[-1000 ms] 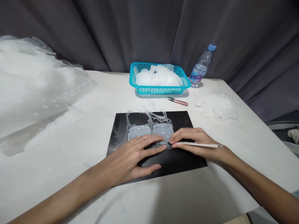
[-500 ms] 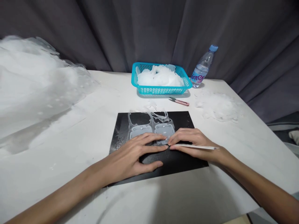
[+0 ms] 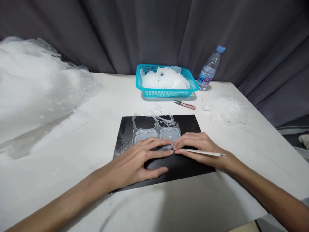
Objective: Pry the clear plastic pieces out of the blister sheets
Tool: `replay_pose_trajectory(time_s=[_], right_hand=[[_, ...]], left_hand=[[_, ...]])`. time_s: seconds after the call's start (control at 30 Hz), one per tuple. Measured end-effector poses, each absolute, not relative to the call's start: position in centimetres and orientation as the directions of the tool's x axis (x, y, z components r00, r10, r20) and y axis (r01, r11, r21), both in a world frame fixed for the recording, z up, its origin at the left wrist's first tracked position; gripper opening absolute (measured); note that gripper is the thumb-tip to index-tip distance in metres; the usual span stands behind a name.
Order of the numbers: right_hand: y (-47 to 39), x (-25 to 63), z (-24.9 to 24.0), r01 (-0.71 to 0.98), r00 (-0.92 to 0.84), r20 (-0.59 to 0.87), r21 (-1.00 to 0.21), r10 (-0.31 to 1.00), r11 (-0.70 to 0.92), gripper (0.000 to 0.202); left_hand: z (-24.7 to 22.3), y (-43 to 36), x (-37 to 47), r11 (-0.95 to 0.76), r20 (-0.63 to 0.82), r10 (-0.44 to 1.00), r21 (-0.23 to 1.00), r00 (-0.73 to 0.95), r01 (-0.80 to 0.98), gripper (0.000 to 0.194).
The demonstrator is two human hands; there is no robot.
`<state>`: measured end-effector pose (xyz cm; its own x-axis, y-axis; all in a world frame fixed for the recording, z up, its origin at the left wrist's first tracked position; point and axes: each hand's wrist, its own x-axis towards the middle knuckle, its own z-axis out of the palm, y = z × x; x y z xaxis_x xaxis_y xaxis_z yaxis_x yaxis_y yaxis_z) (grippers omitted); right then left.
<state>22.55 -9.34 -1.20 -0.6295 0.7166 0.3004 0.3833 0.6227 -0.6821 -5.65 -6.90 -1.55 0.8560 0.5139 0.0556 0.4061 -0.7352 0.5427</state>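
Observation:
On a black mat (image 3: 188,124) lies a translucent molded sheet (image 3: 170,133) with two rounded rectangular panels and cut-out openings behind them. My left hand (image 3: 143,154) rests flat with fingers spread, its fingertips pressing on the near edge of the sheet. Pinched in my right hand (image 3: 199,145) is a thin white stick-like tool (image 3: 205,152). Its tip meets the sheet's near edge beside my left index fingertip; the tip itself is mostly hidden by fingers. Loose trimmed strips (image 3: 166,120) lie over the sheet's far right opening.
Behind the mat stands a turquoise basket (image 3: 169,93) of white translucent pieces. Pink-handled thread snips (image 3: 185,104) lie in front of it, and a water bottle (image 3: 210,69) stands beside it. Translucent sheets (image 3: 36,83) are heaped at left; thin scraps (image 3: 227,111) lie at right.
Both hands stay almost in place. The tool and the fingertips of my right hand have shifted very slightly left; nothing was taken up or let go.

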Motion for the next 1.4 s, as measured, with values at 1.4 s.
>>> replay_pose_trajectory(time_s=[1.4], right_hand=[[-9.5, 22.7, -1.6, 0.513, -0.710, 0.407, -0.259, 0.574, 0.818, 0.022]], left_hand=[[-1.4, -7.1, -6.0, -0.702, 0.068, 0.569, 0.560, 0.820, 0.440, 0.041]])
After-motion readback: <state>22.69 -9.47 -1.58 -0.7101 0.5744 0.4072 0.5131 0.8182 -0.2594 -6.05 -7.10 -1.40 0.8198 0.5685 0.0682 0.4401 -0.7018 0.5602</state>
